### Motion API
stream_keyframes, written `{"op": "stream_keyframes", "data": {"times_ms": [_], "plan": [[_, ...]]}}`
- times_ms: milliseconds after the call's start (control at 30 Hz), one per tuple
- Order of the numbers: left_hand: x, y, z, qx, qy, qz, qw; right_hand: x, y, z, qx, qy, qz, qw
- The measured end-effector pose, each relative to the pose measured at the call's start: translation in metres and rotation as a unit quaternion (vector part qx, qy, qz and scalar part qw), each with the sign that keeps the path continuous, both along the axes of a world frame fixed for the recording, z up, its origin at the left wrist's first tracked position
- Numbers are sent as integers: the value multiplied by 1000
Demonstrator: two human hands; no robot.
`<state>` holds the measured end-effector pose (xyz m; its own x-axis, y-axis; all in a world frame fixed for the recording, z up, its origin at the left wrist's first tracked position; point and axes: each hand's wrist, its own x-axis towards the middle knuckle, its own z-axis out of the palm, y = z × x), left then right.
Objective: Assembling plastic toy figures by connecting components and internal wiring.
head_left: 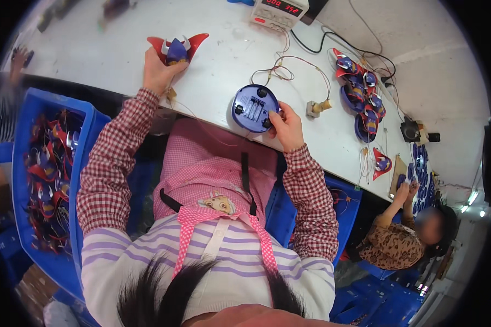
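In my left hand point(159, 71) is a toy figure part point(177, 53), purple with silver horns and red wing-like sides, held upright over the white table. Thin wires trail from below that hand toward the table's front edge. My right hand point(287, 126) grips the rim of a round purple plastic base point(254, 107), thumb on its face. The base's underside faces up, showing a slotted battery area and black round feet. Behind the right hand, a small metal block with a brass-coloured cylinder point(319, 108) lies on the table, wired to cables.
A power supply with a red display point(279, 12) stands at the back. Several assembled purple-and-red toys point(360, 92) lie at the right. A blue bin point(84, 158) full of similar parts stands on the left. Another person point(401, 237) works farther along the table at right.
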<state>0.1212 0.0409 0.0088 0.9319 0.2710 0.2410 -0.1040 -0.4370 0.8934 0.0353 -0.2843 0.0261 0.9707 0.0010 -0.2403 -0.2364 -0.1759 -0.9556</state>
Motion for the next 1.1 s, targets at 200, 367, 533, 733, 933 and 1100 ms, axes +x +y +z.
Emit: {"op": "stream_keyframes", "data": {"times_ms": [200, 367, 533, 733, 933, 1100], "plan": [[13, -1, -13, 128, 32, 80, 988, 9, -16, -7, -78, 2, 11, 997], [0, 12, 12, 10, 103, 17, 994, -2, -33, -6, -185, -100, -3, 978], [-47, -22, 20, 29, -11, 55, 998, -17, -79, -3, -210, -295, -202, 910], [-31, -114, 18, 268, 41, -189, 944, 42, -97, 11, -117, -187, -98, 970], [-16, -124, -16, 213, 95, -232, 944, 31, -56, 48, 7, -162, -111, 981], [-26, -133, -12, 183, 24, -194, 963, 22, 14, 43, -3, -214, -51, 976]]}}
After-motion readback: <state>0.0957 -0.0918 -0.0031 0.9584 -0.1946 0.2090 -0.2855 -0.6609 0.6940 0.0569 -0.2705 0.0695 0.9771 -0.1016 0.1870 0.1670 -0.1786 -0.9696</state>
